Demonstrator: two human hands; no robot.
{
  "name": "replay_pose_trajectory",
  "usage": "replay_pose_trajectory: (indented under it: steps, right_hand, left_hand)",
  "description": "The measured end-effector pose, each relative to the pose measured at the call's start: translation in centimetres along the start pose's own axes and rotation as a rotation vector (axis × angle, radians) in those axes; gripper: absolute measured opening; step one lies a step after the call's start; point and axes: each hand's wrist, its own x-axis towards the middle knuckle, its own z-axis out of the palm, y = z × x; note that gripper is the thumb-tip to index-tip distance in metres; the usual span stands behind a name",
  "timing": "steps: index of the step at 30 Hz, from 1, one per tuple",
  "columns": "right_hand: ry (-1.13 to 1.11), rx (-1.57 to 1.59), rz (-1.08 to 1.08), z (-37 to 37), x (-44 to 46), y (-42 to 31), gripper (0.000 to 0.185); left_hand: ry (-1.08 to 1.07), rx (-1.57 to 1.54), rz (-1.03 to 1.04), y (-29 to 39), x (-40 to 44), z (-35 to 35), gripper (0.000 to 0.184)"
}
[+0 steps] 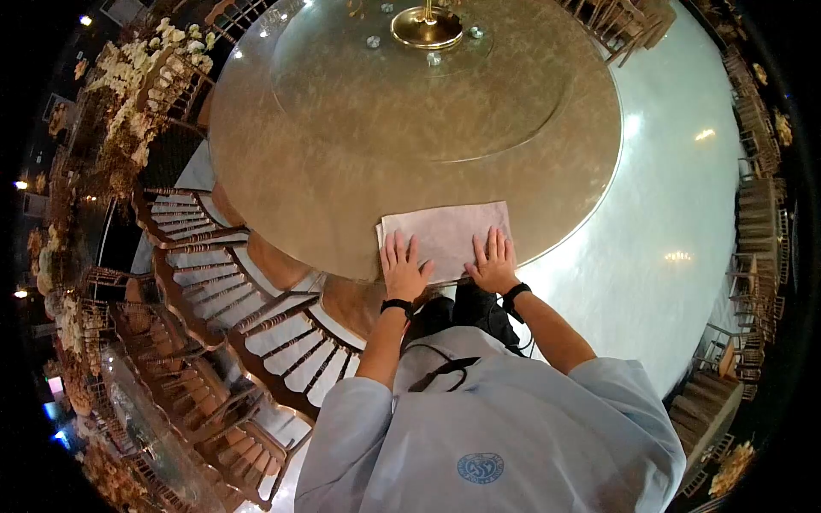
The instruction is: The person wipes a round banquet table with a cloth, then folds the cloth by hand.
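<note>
blue shirt [530, 410] foremost; left hand [404, 274] and right hand [493, 267] flat, unclenched, on 1 pale pink folded cloth [450, 239].

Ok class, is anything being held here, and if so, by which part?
Nothing looks held: the left hand and right hand lie flat on the cloth, near its left and right sides.

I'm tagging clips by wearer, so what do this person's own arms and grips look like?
The left grip and right grip are ungloved. A black left wristband and black right wristband are worn. The short sleeves look plain and pale blue-grey.
</note>
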Motion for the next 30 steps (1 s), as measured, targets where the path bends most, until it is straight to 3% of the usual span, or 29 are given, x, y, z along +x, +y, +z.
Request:
replay_pose_trajectory:
  steps: [24,30]
  right_hand:
    - [0.017,0.098,0.019,-0.8,1.8,-0.3,0.071]
    - [-0.022,0.105,0.029,-0.9,4.5,0.9,0.070]
  left_hand:
    - [0.043,0.009,-0.002,-0.6,1.8,0.3,0.068]
    - [-0.038,-0.006,-0.017,-1.0,4.2,0.1,0.068]
